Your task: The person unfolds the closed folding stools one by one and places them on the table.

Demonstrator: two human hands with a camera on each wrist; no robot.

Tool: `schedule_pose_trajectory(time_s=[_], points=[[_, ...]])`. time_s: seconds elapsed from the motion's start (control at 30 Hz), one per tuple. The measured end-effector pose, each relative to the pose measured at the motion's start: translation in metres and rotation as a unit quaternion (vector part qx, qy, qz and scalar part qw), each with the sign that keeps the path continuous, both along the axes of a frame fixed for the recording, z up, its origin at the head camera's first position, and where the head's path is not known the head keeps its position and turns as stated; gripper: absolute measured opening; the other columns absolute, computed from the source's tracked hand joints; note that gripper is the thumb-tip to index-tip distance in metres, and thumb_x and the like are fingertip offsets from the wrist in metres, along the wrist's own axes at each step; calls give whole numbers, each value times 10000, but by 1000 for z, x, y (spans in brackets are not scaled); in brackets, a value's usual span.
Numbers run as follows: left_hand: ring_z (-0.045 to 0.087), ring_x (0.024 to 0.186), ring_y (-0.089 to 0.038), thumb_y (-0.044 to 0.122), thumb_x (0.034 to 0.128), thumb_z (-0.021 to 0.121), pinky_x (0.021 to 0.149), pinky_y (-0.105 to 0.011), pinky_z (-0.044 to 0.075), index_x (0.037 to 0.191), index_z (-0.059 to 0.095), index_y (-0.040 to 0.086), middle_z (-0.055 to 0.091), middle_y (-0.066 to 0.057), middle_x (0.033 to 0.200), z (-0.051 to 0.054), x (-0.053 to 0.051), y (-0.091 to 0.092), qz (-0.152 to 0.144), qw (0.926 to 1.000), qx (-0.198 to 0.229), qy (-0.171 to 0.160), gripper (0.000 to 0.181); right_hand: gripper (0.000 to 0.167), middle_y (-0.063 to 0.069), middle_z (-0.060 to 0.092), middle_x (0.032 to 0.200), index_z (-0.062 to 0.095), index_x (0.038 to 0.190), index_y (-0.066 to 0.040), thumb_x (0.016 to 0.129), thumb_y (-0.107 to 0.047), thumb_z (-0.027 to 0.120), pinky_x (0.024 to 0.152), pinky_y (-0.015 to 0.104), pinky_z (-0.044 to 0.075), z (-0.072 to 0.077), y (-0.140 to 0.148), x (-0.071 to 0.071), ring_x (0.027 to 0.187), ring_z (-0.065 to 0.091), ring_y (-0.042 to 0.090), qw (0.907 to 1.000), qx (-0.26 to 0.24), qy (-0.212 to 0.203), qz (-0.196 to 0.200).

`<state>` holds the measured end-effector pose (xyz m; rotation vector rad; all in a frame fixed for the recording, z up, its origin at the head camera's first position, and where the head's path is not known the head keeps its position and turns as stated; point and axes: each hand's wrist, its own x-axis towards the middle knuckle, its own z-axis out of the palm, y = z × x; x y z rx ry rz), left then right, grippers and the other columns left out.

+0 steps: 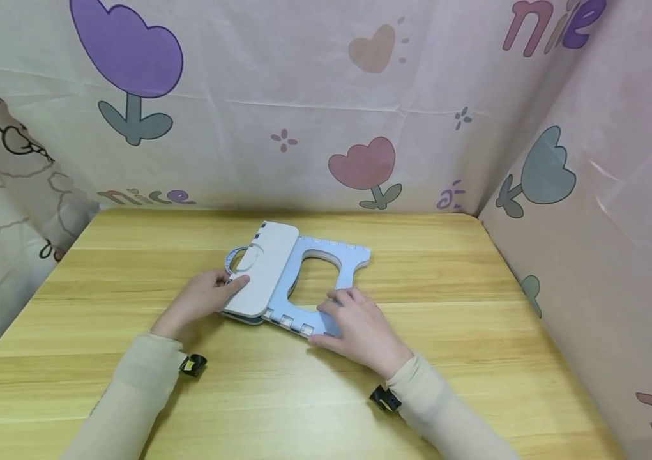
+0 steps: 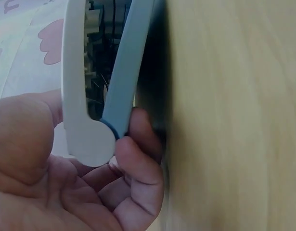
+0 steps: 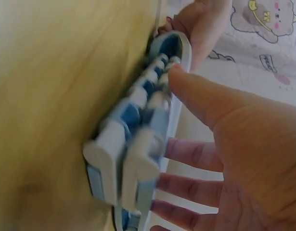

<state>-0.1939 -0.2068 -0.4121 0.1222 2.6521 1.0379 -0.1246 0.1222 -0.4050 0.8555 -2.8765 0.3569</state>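
Observation:
A blue and white plastic folding step stool lies partly folded on the table, its white panel [image 1: 271, 268] on the left and its blue leg frame [image 1: 354, 257] with a large opening on the right. My left hand [image 1: 202, 297] grips the stool's left edge, thumb over the white panel and fingers curled beneath, around a white hinge end [image 2: 92, 144]. My right hand [image 1: 360, 326] touches the blue frame's near right corner. In the right wrist view its fingers [image 3: 191, 190] are fairly straight against the stool, beside the row of hinges [image 3: 138, 96]. A blue loop handle [image 1: 228, 260] sticks out at left.
The stool lies on a wood-grain table [image 1: 446, 358], near its middle. Behind the table's far edge hangs a printed curtain [image 1: 234, 147], which also closes off both sides. Black wrist straps [image 1: 385, 398] are on both forearms.

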Motion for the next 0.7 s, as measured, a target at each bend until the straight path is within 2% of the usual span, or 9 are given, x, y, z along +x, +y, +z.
schedule_pose_trajectory(time_s=[0.1,0.27,0.5,0.7], points=[[596,726,-202,631,1077,523,655,-316,522,997,664,35,636,-76,849,4,0,-1,28,9999,96,-46,618,627,159,693,1408,765,1283,-107,882,-584,834,1007,519,619,-2,-3,2,1306,623,357,9999,-84,28,85],[594,784,-208,643,1076,515,681,-313,535,1031,687,26,651,-85,890,12,0,-2,131,9996,244,-76,642,604,138,698,1394,761,1294,-109,891,-552,842,892,512,660,-5,-5,2,1319,601,351,9998,-198,14,-9],[591,841,-206,590,1100,506,720,-313,535,1083,685,18,670,-79,931,21,1,-3,124,9987,490,96,600,592,105,729,1328,755,1284,-91,892,-524,852,937,507,646,-5,-6,0,1334,597,360,9994,-340,114,-2],[578,903,-211,570,1118,467,759,-302,495,1157,687,18,673,-81,985,32,4,-2,222,9960,805,321,596,567,110,735,1328,748,1281,-83,892,-478,866,1008,550,618,-3,-7,-2,1385,576,398,9983,-579,-31,-68]])
